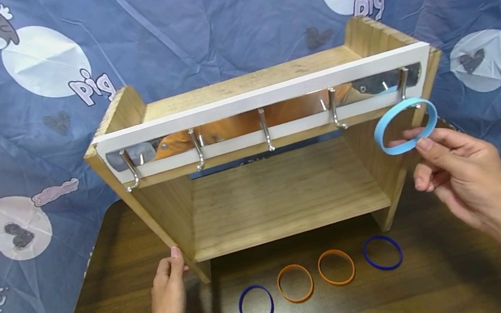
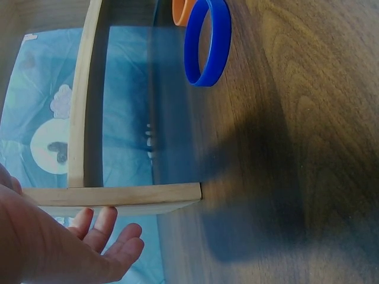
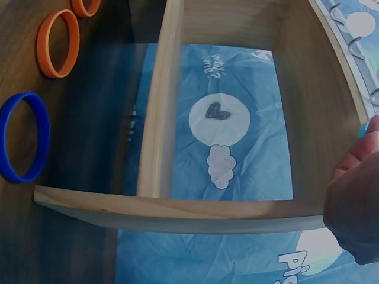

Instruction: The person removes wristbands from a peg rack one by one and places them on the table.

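Note:
Between thumb and fingers, my right hand (image 1: pixel 472 173) pinches a light blue silicone wristband (image 1: pixel 384 139). The band is raised at the right end of a wooden shelf (image 1: pixel 282 195), overlapping the tip of the rightmost metal hook (image 1: pixel 402 83) in the head view. Only a sliver of it shows in the right wrist view, mostly hidden by the right hand (image 3: pixel 355 195). My left hand (image 1: pixel 168 291) grips the lower front edge of the shelf's left side panel. The left wrist view has that hand's fingers (image 2: pixel 103 228) against the panel's outer face.
Several hooks line a mirrored strip (image 1: pixel 230 126) on the shelf's white front rail. On the brown table (image 1: pixel 118 291), before the shelf, lie two orange wristbands (image 1: pixel 311 280) (image 1: pixel 353 267) between two dark blue wristbands (image 1: pixel 272 309) (image 1: pixel 400 253). A blue printed cloth (image 1: pixel 217 22) hangs behind.

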`<action>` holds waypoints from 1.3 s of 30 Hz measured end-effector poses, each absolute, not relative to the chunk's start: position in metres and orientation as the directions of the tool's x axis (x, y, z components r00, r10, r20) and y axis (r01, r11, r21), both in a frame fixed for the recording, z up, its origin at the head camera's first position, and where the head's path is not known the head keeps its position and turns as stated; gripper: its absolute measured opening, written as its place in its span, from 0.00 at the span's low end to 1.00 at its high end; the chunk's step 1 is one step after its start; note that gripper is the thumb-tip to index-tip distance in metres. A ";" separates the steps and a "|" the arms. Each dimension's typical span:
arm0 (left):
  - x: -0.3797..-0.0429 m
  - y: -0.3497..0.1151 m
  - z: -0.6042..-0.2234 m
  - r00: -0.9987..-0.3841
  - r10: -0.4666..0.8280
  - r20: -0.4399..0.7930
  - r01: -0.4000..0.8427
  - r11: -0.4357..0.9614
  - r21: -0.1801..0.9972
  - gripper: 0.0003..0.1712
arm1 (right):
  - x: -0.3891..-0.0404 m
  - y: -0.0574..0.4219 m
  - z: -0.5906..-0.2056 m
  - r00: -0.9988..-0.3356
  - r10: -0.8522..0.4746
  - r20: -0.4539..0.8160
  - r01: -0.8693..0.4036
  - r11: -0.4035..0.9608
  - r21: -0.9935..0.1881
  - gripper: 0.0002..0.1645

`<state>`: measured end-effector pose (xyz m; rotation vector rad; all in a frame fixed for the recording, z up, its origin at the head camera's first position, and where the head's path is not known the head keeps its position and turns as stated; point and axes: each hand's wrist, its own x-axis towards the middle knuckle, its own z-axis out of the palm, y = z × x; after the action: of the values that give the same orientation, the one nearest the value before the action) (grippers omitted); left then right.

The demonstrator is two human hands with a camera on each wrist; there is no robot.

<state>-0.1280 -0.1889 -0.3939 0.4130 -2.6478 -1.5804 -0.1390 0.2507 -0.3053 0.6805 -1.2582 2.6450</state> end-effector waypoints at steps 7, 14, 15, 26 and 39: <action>-0.128 -0.189 -0.394 -0.963 -0.246 -0.111 -0.213 0.441 0.872 0.39 | -0.138 0.248 -0.296 -0.871 -0.042 0.489 -0.351 -0.644 -0.680 0.18; -0.128 -0.189 -0.394 -0.964 -0.242 -0.113 -0.213 0.445 0.870 0.39 | -0.138 0.245 -0.288 -0.853 -0.004 0.521 -0.386 -0.668 -0.636 0.17; -0.128 -0.189 -0.394 -0.964 -0.241 -0.112 -0.212 0.443 0.871 0.39 | -0.138 0.245 -0.287 -0.852 -0.007 0.524 -0.381 -0.677 -0.629 0.18; -0.128 -0.189 -0.394 -0.967 -0.234 -0.103 -0.200 0.440 0.875 0.38 | -0.133 0.244 -0.285 -0.837 -0.024 0.547 -0.388 -0.679 -0.623 0.18; -0.128 -0.189 -0.394 -0.965 -0.238 -0.107 -0.207 0.447 0.870 0.39 | -0.126 0.251 -0.295 -0.812 -0.131 0.569 -0.376 -0.629 -0.680 0.19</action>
<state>-0.1280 -0.1891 -0.3937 0.4069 -2.6455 -1.5847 -0.1262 0.2505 -0.2945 0.8965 -1.2757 2.5601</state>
